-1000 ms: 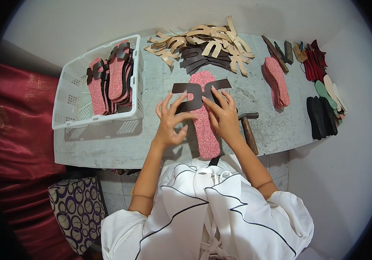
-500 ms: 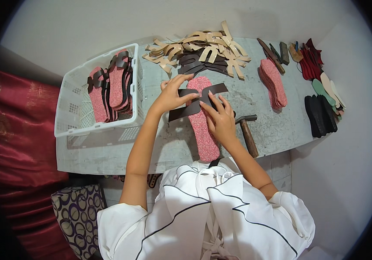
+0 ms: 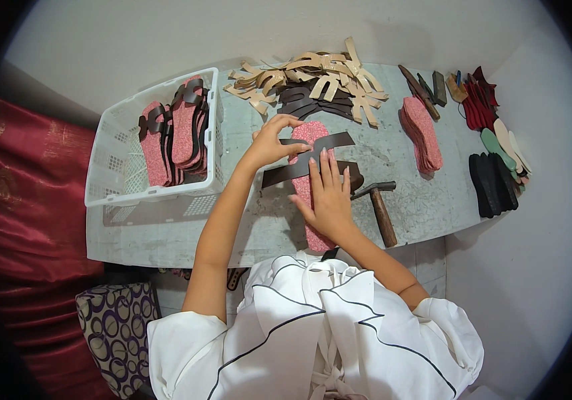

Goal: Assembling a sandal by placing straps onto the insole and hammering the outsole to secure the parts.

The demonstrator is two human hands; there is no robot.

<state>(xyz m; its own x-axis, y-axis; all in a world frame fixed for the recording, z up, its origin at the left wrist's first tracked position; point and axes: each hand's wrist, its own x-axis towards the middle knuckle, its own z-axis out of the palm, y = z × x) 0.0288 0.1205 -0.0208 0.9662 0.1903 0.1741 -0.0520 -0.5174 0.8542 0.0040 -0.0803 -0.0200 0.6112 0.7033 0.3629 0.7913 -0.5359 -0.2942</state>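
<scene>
A pink patterned insole lies lengthwise before me on the table. Across its upper part rests a dark brown sandal strap with ends sticking out on both sides. My left hand is closed around the insole's far left edge, thumb pressing on the strap and index finger by the toe end; its other fingers are partly hidden. Flat on the strap and insole lies my right hand, fingers stretched out. Beside it on the right is a hammer with a wooden handle.
A white plastic basket at left holds strapped pink insoles. Beige strap pieces and dark brown ones are heaped at the back. Stacked pink insoles, tools, red pieces and black soles stand at right.
My right hand has turned and flattened over the strap, its fingers now straight and pointing away from me. The left hand keeps its hold at the toe end.
</scene>
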